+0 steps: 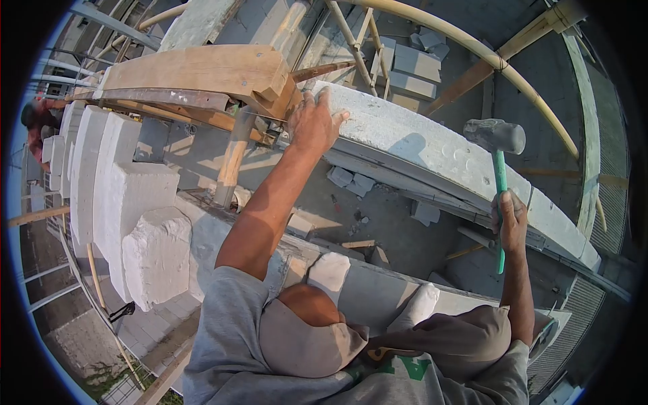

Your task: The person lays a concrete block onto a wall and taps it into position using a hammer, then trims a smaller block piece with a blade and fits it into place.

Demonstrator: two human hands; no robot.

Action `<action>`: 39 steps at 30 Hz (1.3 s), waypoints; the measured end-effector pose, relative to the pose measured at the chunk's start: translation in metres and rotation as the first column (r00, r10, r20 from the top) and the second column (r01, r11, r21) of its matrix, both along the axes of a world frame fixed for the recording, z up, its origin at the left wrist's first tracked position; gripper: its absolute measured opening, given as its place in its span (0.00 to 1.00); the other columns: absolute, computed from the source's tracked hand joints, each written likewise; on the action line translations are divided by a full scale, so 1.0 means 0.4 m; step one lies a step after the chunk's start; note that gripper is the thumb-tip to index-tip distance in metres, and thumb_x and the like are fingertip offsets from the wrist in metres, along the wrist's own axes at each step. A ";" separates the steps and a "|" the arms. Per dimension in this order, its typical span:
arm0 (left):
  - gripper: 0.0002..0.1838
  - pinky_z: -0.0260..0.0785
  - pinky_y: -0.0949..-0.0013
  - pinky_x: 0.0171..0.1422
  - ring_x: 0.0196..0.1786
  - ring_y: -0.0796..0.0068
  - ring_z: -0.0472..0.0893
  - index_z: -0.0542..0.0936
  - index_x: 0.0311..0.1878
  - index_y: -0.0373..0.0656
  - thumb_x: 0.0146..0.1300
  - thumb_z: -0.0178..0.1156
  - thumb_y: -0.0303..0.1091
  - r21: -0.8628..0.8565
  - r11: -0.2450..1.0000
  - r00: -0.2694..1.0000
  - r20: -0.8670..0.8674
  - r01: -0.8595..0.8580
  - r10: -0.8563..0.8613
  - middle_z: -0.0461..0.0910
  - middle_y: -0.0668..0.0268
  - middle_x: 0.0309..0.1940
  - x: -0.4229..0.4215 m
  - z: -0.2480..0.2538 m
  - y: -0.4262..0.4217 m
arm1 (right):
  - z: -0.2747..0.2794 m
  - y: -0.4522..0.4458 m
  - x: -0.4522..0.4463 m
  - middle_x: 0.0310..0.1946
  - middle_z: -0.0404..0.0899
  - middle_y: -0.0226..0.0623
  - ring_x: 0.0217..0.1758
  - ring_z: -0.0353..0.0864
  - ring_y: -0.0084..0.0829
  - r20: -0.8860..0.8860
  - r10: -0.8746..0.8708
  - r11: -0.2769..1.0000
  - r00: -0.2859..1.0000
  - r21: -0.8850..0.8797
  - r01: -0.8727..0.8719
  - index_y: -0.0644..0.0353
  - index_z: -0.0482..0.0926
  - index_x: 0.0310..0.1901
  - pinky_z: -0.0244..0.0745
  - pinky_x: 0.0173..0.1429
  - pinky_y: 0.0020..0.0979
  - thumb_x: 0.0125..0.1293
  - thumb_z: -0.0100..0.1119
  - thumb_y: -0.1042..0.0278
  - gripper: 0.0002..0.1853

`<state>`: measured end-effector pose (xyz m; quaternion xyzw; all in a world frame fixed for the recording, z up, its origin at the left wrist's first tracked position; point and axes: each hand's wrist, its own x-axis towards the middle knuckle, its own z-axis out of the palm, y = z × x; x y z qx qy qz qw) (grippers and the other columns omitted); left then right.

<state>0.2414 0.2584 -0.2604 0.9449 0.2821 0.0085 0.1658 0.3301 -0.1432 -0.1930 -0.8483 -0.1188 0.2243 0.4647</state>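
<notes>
The right hand [511, 214] is closed around the green handle of a club hammer [498, 136], fingers wrapped about it below its middle. A short length of handle shows past the hand, and the dark, blunt head lies at the other end, farther from the person. In this view the head overlaps the long white block beam [418, 138]; a dark shadow falls on the beam's top beside it.

The left hand [314, 125] grips no tool. It is laid palm down on the beam's near-left end, thumb parted from the fingers and pointing along the block. Just beside its fingertips is the end of a thick wooden timber [202, 71].

Below the beam, broken white pieces [351, 181] lie on the grey floor. Further left stand rough white blocks [157, 256]. Bamboo poles [533, 94] cross beyond the beam, and at the far left is another person [37, 131] in a red top.
</notes>
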 end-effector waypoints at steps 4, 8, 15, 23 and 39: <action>0.40 0.57 0.51 0.71 0.68 0.42 0.67 0.63 0.70 0.42 0.62 0.59 0.57 0.009 1.000 1.000 0.013 -0.013 0.013 0.65 0.37 0.65 0.000 -0.002 -0.003 | -0.066 -0.024 -0.008 0.16 0.63 0.22 0.18 0.59 0.14 -0.103 0.017 0.991 0.994 -0.134 -0.031 0.58 0.70 0.25 0.53 0.21 0.22 0.73 0.50 0.45 0.25; 0.39 0.57 0.51 0.72 0.69 0.42 0.66 0.64 0.70 0.43 0.62 0.60 0.56 -0.001 1.000 1.000 0.024 0.002 -0.002 0.64 0.37 0.66 -0.003 -0.008 0.001 | -0.038 -0.011 -0.029 0.16 0.63 0.23 0.19 0.60 0.15 -0.030 0.053 0.990 0.998 -0.131 -0.056 0.59 0.71 0.25 0.55 0.23 0.23 0.72 0.51 0.44 0.26; 0.39 0.58 0.50 0.70 0.67 0.41 0.67 0.64 0.70 0.42 0.62 0.60 0.55 0.013 1.000 0.999 0.045 0.005 -0.006 0.64 0.35 0.65 -0.002 -0.016 0.003 | -0.050 0.011 -0.004 0.13 0.63 0.24 0.13 0.59 0.16 0.029 0.108 0.993 0.994 -0.058 -0.106 0.58 0.72 0.26 0.53 0.18 0.23 0.72 0.47 0.39 0.28; 0.38 0.59 0.49 0.69 0.68 0.43 0.66 0.64 0.70 0.43 0.63 0.60 0.56 -0.033 0.999 1.000 0.021 0.015 -0.014 0.64 0.37 0.66 -0.002 -0.006 0.006 | -0.048 -0.006 -0.040 0.13 0.63 0.24 0.13 0.60 0.16 -0.118 -0.094 0.992 0.989 -0.096 0.083 0.57 0.73 0.26 0.56 0.17 0.23 0.71 0.48 0.40 0.27; 0.35 0.66 0.50 0.63 0.62 0.43 0.73 0.67 0.68 0.45 0.63 0.59 0.54 0.126 0.992 0.997 0.060 0.030 -0.038 0.66 0.42 0.66 -0.003 -0.031 0.014 | -0.090 -0.045 -0.025 0.16 0.66 0.30 0.23 0.64 0.24 -0.017 -0.025 0.980 1.000 -0.198 0.021 0.63 0.73 0.22 0.63 0.29 0.33 0.71 0.50 0.43 0.30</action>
